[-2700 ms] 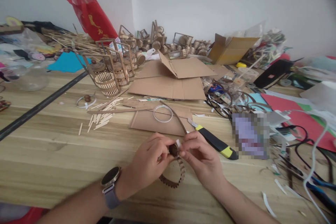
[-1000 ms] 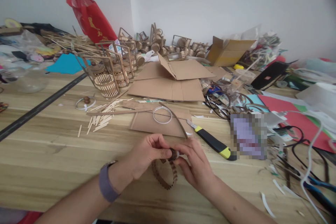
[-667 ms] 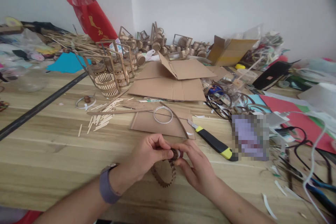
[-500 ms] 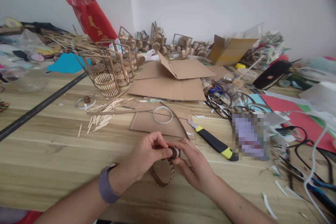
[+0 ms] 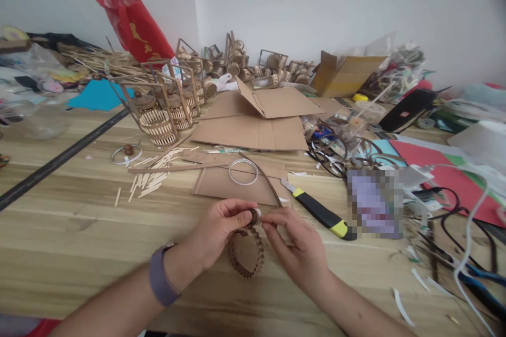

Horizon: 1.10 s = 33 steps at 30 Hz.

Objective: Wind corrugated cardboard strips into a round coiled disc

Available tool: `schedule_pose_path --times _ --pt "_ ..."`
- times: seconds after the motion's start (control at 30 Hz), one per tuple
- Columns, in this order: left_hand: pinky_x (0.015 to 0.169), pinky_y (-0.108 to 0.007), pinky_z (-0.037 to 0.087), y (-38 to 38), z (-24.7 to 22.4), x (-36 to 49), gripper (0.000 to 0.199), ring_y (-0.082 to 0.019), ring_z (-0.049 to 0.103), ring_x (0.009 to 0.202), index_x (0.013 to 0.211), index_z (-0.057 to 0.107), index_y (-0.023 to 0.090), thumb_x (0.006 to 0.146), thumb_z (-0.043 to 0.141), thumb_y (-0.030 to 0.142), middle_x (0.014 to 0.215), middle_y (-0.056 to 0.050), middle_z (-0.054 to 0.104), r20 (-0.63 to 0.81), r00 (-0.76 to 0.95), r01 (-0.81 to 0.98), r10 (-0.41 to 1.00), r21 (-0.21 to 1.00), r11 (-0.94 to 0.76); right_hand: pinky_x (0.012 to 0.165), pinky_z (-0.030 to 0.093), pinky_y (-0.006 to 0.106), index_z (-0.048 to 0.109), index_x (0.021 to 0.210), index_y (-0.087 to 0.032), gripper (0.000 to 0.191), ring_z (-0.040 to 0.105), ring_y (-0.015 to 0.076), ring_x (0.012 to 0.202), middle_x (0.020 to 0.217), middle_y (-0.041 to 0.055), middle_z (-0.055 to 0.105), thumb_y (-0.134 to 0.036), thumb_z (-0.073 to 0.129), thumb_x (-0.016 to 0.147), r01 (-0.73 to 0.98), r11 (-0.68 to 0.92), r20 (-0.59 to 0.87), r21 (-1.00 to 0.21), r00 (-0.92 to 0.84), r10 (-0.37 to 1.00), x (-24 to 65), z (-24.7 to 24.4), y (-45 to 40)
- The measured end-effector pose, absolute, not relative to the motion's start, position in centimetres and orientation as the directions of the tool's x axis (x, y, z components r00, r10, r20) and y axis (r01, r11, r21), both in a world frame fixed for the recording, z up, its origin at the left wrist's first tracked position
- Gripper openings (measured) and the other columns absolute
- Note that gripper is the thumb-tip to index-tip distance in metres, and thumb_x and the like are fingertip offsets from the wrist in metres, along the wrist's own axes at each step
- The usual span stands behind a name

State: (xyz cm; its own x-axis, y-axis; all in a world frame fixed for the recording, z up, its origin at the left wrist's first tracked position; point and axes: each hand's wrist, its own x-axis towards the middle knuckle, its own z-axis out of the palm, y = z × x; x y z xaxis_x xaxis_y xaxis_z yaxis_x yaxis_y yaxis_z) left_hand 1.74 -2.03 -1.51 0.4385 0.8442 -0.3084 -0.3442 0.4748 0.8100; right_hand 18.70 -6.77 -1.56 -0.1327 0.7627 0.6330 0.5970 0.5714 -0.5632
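Apparently part-made, the brown coil (image 5: 255,216) is clamped above the desk (image 5: 98,253) by fingers of the left hand (image 5: 215,229), those of the right hand (image 5: 298,242) pinching its white edge, the notched loop (image 5: 259,253) below hanging open.

Left of the left hand (image 5: 215,233), the counter (image 5: 79,258) leaves room to pass; scattered sticks (image 5: 152,188) and standing baskets (image 5: 158,127) obstruct the far left, a utility knife (image 5: 320,211) the forward right.

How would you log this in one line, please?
left hand: pinching small round brown piece | right hand: at its edge | notched brown loop: below it | black-yellow cutter: nearby
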Motion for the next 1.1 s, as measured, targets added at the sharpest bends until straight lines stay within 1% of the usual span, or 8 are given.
schedule_pose_path --times 0.27,0.47,0.7,1.1 --pt "0.072 -0.024 0.046 -2.45 -1.88 2.15 0.044 -0.013 0.060 0.073 0.080 0.077 0.017 0.046 0.095 0.039 0.077 -0.001 0.072 -0.325 0.388 -0.350 0.862 0.814 0.464 0.061 0.051 0.027 0.065 0.086 -0.023 0.009 0.066 0.0157 0.067 0.075 0.0010 0.072 -0.015 0.060 0.088 0.625 0.521 0.610 -0.581 -0.089 0.787 18.58 -1.95 -6.77" --pt "0.075 -0.026 0.046 -2.70 -1.90 2.26 0.042 -0.015 0.062 0.076 0.081 0.077 0.017 0.049 0.094 0.038 0.080 -0.003 0.073 -0.320 0.371 -0.356 0.872 0.818 0.452 0.061 0.052 0.025 0.065 0.086 -0.023 0.010 0.067 0.0154 0.067 0.076 0.0012 0.072 -0.014 0.061 0.087 0.621 0.527 0.627 -0.580 -0.073 0.775 18.41 -1.98 -6.78" --pt "0.073 -0.026 0.045 -2.82 -2.06 2.18 0.040 -0.015 0.061 0.075 0.082 0.077 0.017 0.051 0.093 0.038 0.079 -0.003 0.073 -0.312 0.367 -0.364 0.876 0.819 0.444 0.062 0.054 0.026 0.064 0.090 -0.023 0.009 0.069 0.0162 0.069 0.078 0.0021 0.074 -0.015 0.059 0.089 0.635 0.541 0.636 -0.552 -0.099 0.765 18.43 -2.17 -6.77" --pt "0.069 -0.023 0.045 -2.71 -1.75 2.26 0.040 -0.012 0.060 0.069 0.079 0.079 0.018 0.047 0.094 0.039 0.075 -0.001 0.074 -0.314 0.377 -0.355 0.872 0.820 0.448 0.063 0.054 0.025 0.060 0.089 -0.023 0.013 0.068 0.0153 0.069 0.078 0.0014 0.072 -0.011 0.056 0.089 0.627 0.572 0.656 -0.529 -0.126 0.744 18.30 -2.01 -6.79"
